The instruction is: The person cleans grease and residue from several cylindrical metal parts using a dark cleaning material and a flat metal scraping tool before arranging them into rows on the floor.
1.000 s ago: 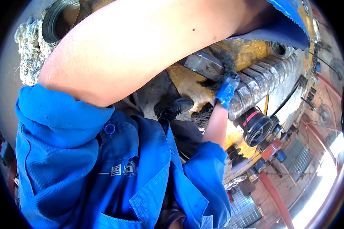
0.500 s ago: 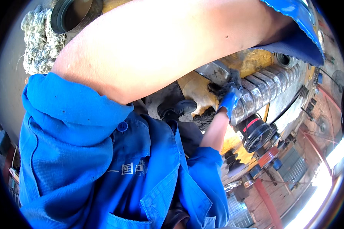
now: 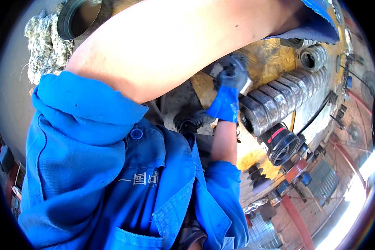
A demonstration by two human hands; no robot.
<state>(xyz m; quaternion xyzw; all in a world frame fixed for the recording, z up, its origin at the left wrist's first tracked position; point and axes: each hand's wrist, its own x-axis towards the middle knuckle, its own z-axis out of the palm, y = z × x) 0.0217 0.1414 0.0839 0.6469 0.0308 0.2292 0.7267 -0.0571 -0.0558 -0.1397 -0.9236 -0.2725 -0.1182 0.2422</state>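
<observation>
This is a workshop, shown by the row of metal rings (image 3: 280, 95) on a grimy yellow worktop (image 3: 275, 58).

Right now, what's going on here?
A person in a blue jacket has the gloved right hand over a grey object, mostly hidden, so the grip is unclear. The left forearm crosses above; its hand is out of view. To the right, shiny metal rings lie in a row near a black, red-banded part.

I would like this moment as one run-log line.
right hand: gloved, at metal piece, grip unclear | left hand: out of frame | nearby: row of metal rings
</observation>
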